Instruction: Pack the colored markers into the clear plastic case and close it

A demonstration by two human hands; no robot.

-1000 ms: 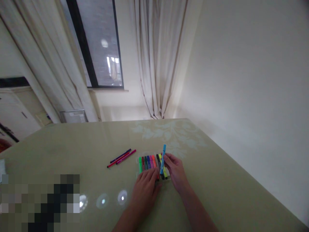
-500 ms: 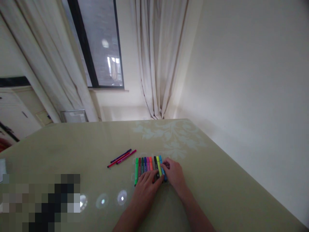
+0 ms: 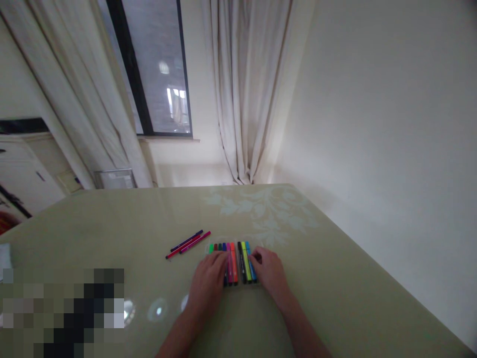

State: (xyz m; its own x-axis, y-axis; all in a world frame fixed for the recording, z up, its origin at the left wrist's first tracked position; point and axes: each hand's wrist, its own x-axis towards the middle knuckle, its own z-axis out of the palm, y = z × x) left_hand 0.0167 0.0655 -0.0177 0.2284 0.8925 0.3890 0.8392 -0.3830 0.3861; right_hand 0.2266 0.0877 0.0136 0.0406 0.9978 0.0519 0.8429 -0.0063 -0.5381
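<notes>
The left hand point(image 3: 209, 276) lies palm down over the left end of a row of markers, the caps of the green marker point(image 3: 211, 247) and its neighbours showing beyond its fingers; whether it grips any is unclear. Just right of its fingertips lie the purple marker point(image 3: 229, 268) and orange marker point(image 3: 234, 264). The right hand point(image 3: 269, 266) has its fingers curled at the blue marker point(image 3: 253, 272), though I cannot tell if they pinch it. Left of that hand lie the yellow marker point(image 3: 246, 263) and black marker point(image 3: 242, 263). Beyond the left hand, to its left, three loose pens point(image 3: 195, 242) lie on the tabletop point(image 3: 112, 223).
</notes>
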